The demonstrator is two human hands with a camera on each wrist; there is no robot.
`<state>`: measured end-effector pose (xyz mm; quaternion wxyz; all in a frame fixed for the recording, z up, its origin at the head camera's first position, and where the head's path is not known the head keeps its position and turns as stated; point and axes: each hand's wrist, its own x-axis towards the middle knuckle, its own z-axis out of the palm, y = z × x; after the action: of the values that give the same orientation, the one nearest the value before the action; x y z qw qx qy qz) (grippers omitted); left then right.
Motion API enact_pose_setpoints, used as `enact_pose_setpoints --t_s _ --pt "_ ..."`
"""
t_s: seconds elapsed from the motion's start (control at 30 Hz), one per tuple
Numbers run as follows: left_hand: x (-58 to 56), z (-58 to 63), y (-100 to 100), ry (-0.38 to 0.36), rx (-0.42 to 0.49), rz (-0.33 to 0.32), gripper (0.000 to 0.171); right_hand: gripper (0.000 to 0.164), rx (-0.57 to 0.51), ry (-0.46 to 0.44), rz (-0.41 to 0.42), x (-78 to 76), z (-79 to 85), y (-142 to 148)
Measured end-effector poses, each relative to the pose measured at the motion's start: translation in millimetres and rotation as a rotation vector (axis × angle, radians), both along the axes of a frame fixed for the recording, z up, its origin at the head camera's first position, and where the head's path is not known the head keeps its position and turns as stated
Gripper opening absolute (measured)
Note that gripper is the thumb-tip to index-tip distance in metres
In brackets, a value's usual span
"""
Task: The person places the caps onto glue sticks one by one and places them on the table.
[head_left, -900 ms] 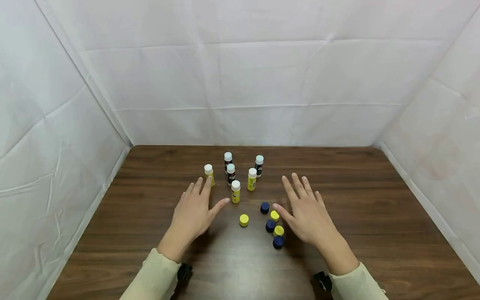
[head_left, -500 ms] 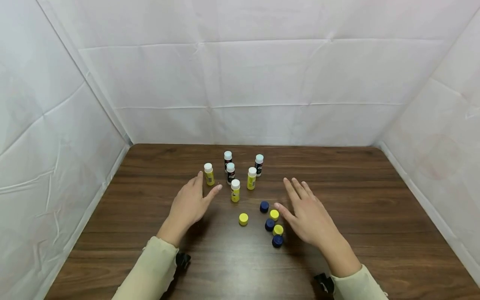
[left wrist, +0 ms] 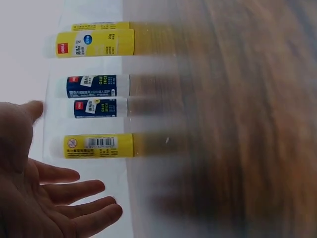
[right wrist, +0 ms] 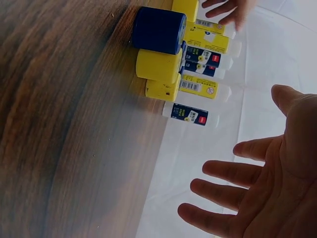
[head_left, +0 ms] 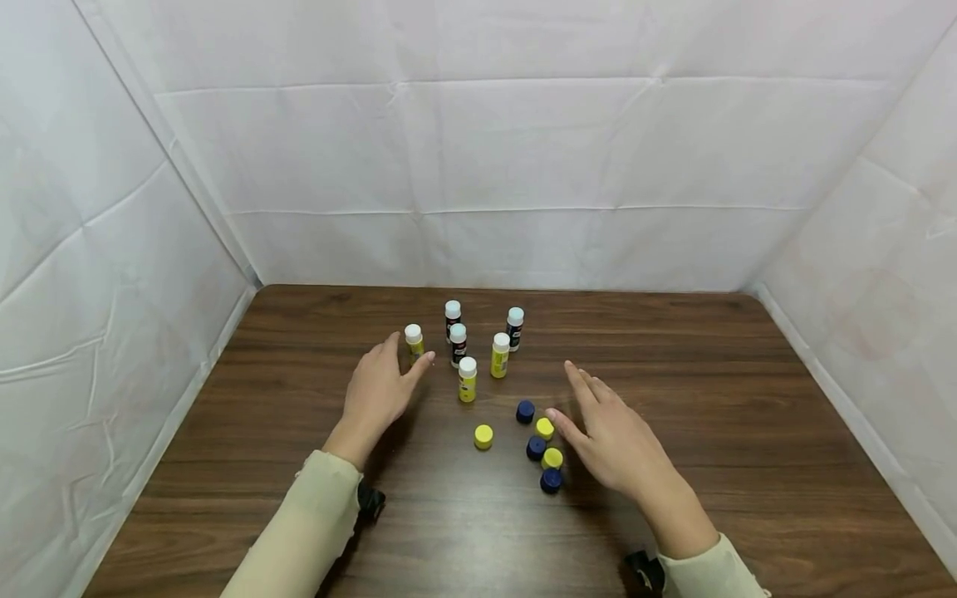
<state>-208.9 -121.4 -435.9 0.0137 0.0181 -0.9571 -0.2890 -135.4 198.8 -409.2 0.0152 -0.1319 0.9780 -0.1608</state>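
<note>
My left hand (head_left: 377,390) reaches to the leftmost yellow glue stick (head_left: 414,342), thumb and fingers spread on either side of it. In the left wrist view those fingers are relaxed, with the barcoded yellow glue stick (left wrist: 99,146) between thumb and fingers. My right hand (head_left: 624,440) hovers palm down, holding nothing, just right of a row of loose caps: three dark blue caps (head_left: 536,448) and two yellow caps (head_left: 552,458). A third yellow cap (head_left: 483,437) sits apart, between the hands. All glue sticks stand upright with white tops.
Two more yellow glue sticks (head_left: 467,382) and three dark blue glue sticks (head_left: 458,347) stand together mid-table, right of the left hand. White cloth walls (head_left: 523,158) enclose the brown wooden table (head_left: 718,365) at the back and sides.
My left hand has drawn back left from over the glue sticks, then moved forward around the leftmost yellow one, thumb and fingers closing in slightly. The right hand has barely moved, its fingers lowering slightly.
</note>
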Motion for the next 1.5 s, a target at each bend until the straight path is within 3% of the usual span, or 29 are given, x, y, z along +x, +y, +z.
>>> enact_pose_setpoints --t_s 0.4,0.6,0.8,1.17,1.33,1.5 --pt "-10.8 -6.6 5 0.014 0.226 0.072 0.069 0.08 -0.007 0.008 -0.003 3.3 -2.4 -4" --pt "-16.0 -9.9 7 0.07 0.296 0.102 0.057 0.071 -0.014 0.014 -0.003 4.2 -5.5 -4" --pt "-20.9 -13.4 9 0.121 0.341 0.151 0.049 0.067 -0.024 0.012 0.001 4.4 -6.3 -5" --pt "-25.0 -13.1 14 0.138 0.402 0.201 0.036 0.073 -0.035 -0.034 -0.017 4.1 -8.0 -3" --pt "-24.0 -13.5 14 0.149 0.399 0.2 0.033 0.072 -0.057 -0.034 -0.001 1.8 -11.0 -1" --pt "-21.5 -13.2 13 0.159 0.392 0.182 0.032 0.06 -0.071 -0.017 0.033 -1.8 -13.1 0"
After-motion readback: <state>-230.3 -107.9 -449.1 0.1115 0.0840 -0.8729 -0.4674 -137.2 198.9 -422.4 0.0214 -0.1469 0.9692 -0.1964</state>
